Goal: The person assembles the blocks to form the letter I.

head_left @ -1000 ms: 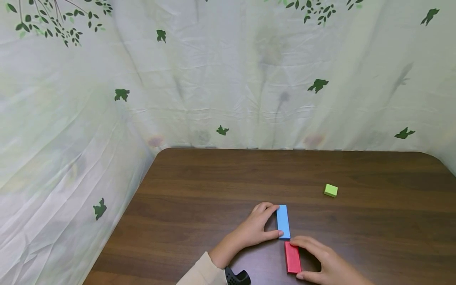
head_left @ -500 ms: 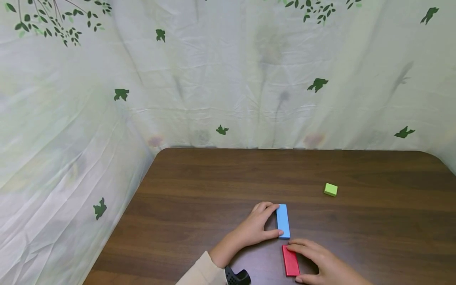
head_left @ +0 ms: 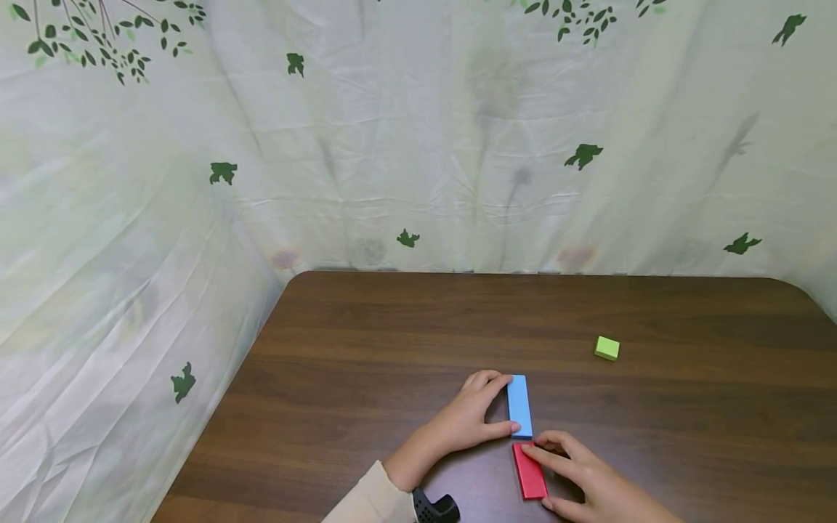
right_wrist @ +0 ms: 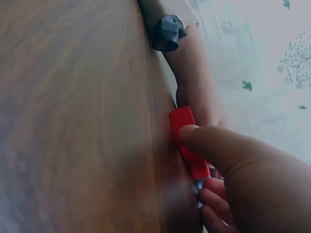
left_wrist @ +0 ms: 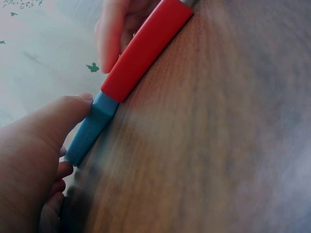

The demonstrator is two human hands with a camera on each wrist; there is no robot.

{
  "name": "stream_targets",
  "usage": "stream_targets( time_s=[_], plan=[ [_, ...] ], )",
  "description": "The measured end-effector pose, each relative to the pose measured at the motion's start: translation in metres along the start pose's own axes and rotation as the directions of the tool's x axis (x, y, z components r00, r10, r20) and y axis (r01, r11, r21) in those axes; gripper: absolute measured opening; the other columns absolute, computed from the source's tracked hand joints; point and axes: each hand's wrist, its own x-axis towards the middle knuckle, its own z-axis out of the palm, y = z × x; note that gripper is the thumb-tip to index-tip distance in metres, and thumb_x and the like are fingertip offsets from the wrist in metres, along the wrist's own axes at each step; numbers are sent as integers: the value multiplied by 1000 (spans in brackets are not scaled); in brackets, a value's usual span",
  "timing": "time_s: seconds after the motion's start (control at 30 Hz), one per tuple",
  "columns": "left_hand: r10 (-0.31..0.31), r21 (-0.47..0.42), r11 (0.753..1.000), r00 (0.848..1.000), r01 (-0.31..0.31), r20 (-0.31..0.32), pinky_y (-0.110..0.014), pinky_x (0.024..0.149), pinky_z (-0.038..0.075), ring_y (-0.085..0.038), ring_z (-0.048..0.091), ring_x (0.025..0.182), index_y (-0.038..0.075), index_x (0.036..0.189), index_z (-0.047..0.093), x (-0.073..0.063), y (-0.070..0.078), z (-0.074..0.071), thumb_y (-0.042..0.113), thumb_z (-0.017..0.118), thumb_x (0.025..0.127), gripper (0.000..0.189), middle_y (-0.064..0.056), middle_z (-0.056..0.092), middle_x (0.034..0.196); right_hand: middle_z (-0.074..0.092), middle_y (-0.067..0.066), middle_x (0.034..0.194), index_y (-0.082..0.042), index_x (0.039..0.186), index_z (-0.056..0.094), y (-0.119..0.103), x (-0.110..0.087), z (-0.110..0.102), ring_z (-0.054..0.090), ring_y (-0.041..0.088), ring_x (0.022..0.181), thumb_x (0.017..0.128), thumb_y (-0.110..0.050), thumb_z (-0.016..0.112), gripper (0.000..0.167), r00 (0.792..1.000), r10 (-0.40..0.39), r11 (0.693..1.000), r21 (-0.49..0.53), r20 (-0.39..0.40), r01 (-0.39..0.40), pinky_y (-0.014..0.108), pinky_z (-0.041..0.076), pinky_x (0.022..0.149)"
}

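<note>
On the wooden table lies a long, flat blue block (head_left: 519, 405), pointing away from me. My left hand (head_left: 464, 421) holds it by its ends, thumb at the near end and a finger at the far end. Just nearer to me is a similar red block (head_left: 529, 472). My right hand (head_left: 588, 476) grips this one from the right, its thumb at the near corner and fingers at the far end. In the left wrist view the red block (left_wrist: 146, 51) partly overlaps the blue block (left_wrist: 95, 126). The right thumb lies against the red block (right_wrist: 182, 119) in the right wrist view.
A small lime-green block (head_left: 607, 348) sits farther back on the table (head_left: 392, 327), to the right. Behind the table hangs a pale curtain (head_left: 445, 145) with green leaf and bird prints. A black device (head_left: 436, 507) is on the left wrist.
The red block has shifted left with my right hand, first drawing slightly toward me, then back up toward the blue block. My left hand and the blue block have stayed put.
</note>
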Motion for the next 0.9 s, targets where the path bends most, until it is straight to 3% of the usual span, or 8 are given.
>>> stream_targets(
  time_s=[0.4,0.63,0.9],
  plan=[
    [10,1,1000,1000,-10,-7,-32,97,32,-16,33,119,12,135,38,0,0,0,45,61,81,67,-3,40,125,40,-5,116,-19,131,48,-1,2,3,42,9,97,80,-36,66,57,996,86,996,-13,8,-86,23,46,74],
    [7,-6,1000,1000,-7,-3,-32,96,32,-17,33,120,13,136,38,-1,-1,1,45,61,82,67,-2,40,126,43,-4,115,-13,128,51,1,3,6,43,7,97,75,-30,72,60,996,-5,999,-53,-92,0,14,40,75],
    [15,1,1000,1000,-15,-13,-31,97,32,-17,33,119,12,135,38,-1,-1,1,44,62,81,67,-2,40,125,44,-3,114,-12,127,52,2,3,8,44,8,97,75,-30,73,59,993,-28,998,-67,-118,20,9,34,80]
  ],
)
